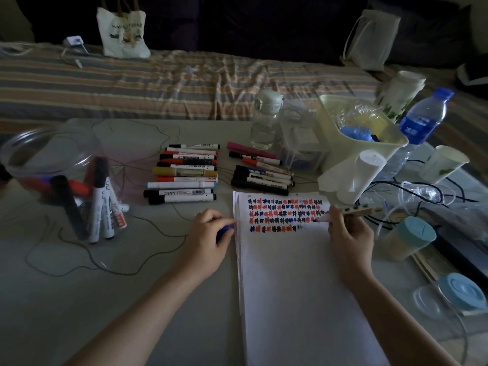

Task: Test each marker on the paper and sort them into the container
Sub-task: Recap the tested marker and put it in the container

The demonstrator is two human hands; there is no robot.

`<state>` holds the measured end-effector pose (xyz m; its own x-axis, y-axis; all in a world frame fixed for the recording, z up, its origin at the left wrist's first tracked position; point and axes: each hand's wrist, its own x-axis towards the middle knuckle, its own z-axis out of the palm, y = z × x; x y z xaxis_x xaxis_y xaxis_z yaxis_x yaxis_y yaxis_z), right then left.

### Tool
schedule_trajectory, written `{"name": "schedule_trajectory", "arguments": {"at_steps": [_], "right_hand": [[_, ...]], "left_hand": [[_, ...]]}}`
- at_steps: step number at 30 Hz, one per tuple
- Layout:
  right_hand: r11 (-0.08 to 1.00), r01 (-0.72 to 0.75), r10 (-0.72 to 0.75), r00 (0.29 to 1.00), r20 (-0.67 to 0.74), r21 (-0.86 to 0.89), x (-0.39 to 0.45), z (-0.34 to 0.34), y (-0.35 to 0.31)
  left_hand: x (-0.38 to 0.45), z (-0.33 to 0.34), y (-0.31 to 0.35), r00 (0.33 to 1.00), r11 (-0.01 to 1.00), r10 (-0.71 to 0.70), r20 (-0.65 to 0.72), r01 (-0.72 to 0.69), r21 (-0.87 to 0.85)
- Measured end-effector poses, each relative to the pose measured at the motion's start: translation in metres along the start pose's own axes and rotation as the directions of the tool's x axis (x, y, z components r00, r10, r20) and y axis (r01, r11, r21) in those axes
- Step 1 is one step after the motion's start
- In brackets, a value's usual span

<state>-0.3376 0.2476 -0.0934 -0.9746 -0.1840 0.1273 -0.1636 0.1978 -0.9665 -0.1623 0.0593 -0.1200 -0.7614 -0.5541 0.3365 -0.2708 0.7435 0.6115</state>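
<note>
We see the right hand (348, 233) pinching a marker (324, 219), tip on the paper (295, 273) among red, black and blue marks. The left hand (208, 233) curls round a blue cap (224, 231) beside the paper, on a grey table (126, 299) before a striped bed (163, 83).

Your left hand (208, 233) and right hand (348, 241) are bare; both forearms show no sleeves; in the dim light, apparently no rings.
</note>
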Motion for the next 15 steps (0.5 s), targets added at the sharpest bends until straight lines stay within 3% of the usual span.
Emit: {"name": "schedule_trajectory", "arguments": {"at_steps": [6, 7, 9, 12, 15], "right_hand": [[0.967, -0.143, 0.125, 0.987, 0.097, 0.212, -0.014, 0.003, -0.047], [0.959, -0.156, 0.131, 0.984, 0.119, 0.238, -0.021, 0.007, -0.058], [0.93, -0.216, 0.164, 0.968, 0.191, 0.296, -0.039, 0.018, -0.081], [0.824, -0.386, 0.253, 0.906, 0.34, 0.415, -0.07, 0.037, -0.113], [0.782, -0.421, 0.249, 0.887, 0.388, 0.46, -0.1, 0.051, -0.122]], "left_hand": [[-0.005, -0.037, 0.02, 0.977, 0.965, -0.214, 0.02, 0.208, 0.157], [-0.006, -0.045, 0.027, 0.963, 0.959, -0.27, -0.022, 0.271, 0.084], [-0.004, -0.059, 0.045, 0.896, 0.89, -0.426, -0.124, 0.391, -0.234], [-0.003, -0.075, 0.07, 0.754, 0.555, -0.646, -0.116, 0.36, -0.75], [-0.014, -0.083, 0.079, 0.677, 0.185, -0.735, 0.024, 0.235, -0.954]]}}
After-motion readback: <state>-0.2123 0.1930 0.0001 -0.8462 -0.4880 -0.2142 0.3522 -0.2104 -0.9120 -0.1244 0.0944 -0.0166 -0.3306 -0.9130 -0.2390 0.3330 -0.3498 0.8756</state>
